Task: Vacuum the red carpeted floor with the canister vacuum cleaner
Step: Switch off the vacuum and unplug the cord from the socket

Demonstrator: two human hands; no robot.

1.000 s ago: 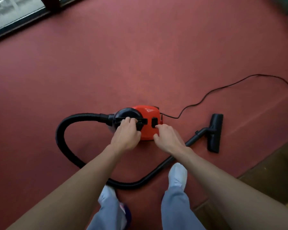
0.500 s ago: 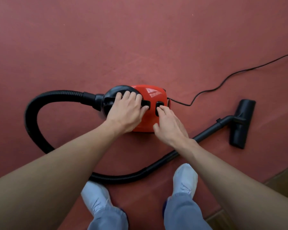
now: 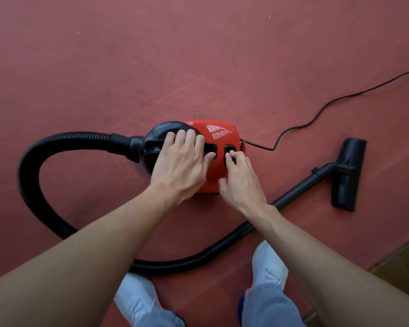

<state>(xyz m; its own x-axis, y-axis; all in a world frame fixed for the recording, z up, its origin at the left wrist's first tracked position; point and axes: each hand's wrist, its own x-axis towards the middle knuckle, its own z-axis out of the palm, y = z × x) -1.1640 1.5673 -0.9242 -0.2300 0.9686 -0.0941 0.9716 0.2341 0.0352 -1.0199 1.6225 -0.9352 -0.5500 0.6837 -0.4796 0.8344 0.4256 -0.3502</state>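
The small red and black canister vacuum cleaner [image 3: 219, 135] sits on the red carpet [image 3: 151, 55] in front of me. My left hand [image 3: 182, 166] lies over its black top handle, fingers wrapped across it and thumb at the handle's right end. The fingertips of my right hand [image 3: 241, 182] touch the black switch [image 3: 229, 148] on the red body; the hand holds nothing. A black hose [image 3: 33, 161] loops left and round near my feet into the wand [image 3: 293, 197]. The black floor head [image 3: 348, 175] lies flat at the right.
A black power cord [image 3: 316, 116] snakes from the canister's right side to the right edge. My two white shoes [image 3: 137, 296] stand just behind the hose. A brown wooden floor strip [image 3: 401, 265] borders the carpet at the lower right.
The view has dropped closer to the vacuum, and the window edge has left the frame. My left hand stays on the handle; my right fingers have moved onto the switch.
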